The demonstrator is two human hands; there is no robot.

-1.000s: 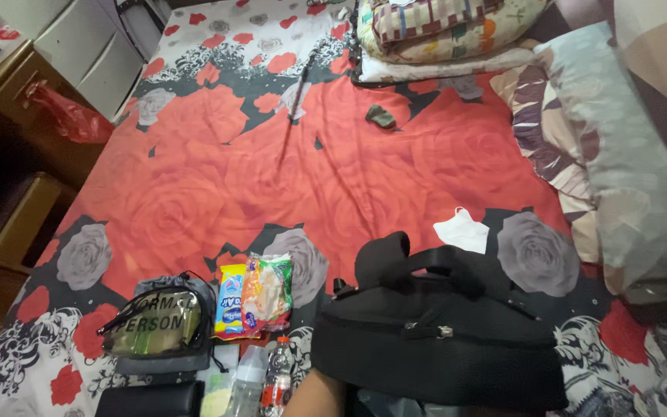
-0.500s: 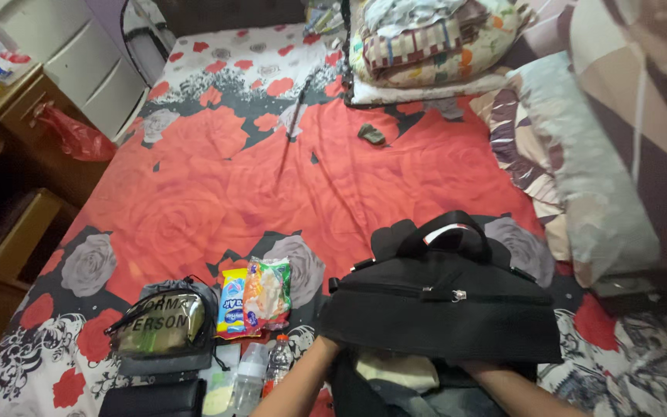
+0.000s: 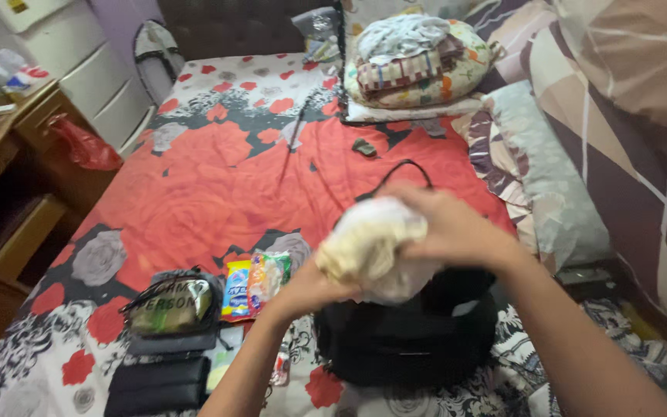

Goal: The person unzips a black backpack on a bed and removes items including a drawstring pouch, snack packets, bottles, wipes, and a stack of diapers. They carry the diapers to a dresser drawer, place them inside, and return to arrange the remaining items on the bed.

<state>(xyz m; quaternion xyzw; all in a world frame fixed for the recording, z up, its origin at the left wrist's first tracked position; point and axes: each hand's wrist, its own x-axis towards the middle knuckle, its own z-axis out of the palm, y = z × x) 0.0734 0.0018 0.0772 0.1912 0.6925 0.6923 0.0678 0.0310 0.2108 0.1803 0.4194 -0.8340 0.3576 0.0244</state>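
Above one black bag [image 3: 403, 347]: two hands, left [image 3: 314, 289], right [image 3: 445, 228], both clasping one cream cloth bundle [image 3: 372, 247].

Both hands, left hand [image 3: 314, 287] and right hand [image 3: 445, 228], grip cream cloth bundle [image 3: 372, 247] above black bag [image 3: 407, 340] on floral bedsheet [image 3: 210, 193].

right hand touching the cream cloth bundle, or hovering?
Touching. The head view shows the right hand wrapped over the top of the cream cloth bundle, fingers pressed into it, above the black bag.
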